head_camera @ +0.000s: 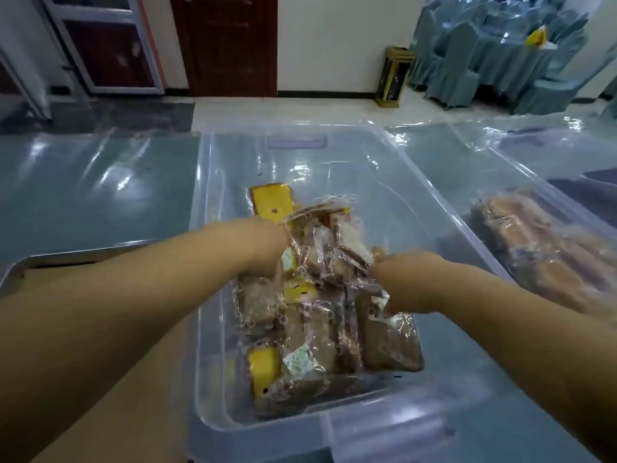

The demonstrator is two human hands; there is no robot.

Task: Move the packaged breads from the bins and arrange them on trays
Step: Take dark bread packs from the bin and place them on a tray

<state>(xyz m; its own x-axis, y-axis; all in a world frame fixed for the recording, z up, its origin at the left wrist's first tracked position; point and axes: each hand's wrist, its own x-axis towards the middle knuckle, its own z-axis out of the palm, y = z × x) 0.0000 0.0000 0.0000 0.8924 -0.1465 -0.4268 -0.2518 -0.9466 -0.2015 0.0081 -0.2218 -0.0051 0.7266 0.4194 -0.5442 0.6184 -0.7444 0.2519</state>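
Observation:
A clear plastic bin (334, 155) stands in front of me with several packaged breads (320, 335) heaped in its near half, brown slices and yellow cakes in crinkled clear wrappers. Both my hands reach into the heap. My left hand (263, 248) grips a bunch of packets from the left side. My right hand (404, 279) grips the same raised bunch (330, 248) from the right. The fingers of both hands are hidden in the wrappers. One yellow cake packet (272, 202) lies apart, farther back in the bin.
A metal tray (20, 269) lined with brown paper lies at the near left, under my left arm. A second clear bin (547, 248) with packaged brown breads stands at the right. The table is covered in shiny plastic sheet. Covered chairs (494, 55) stand far back.

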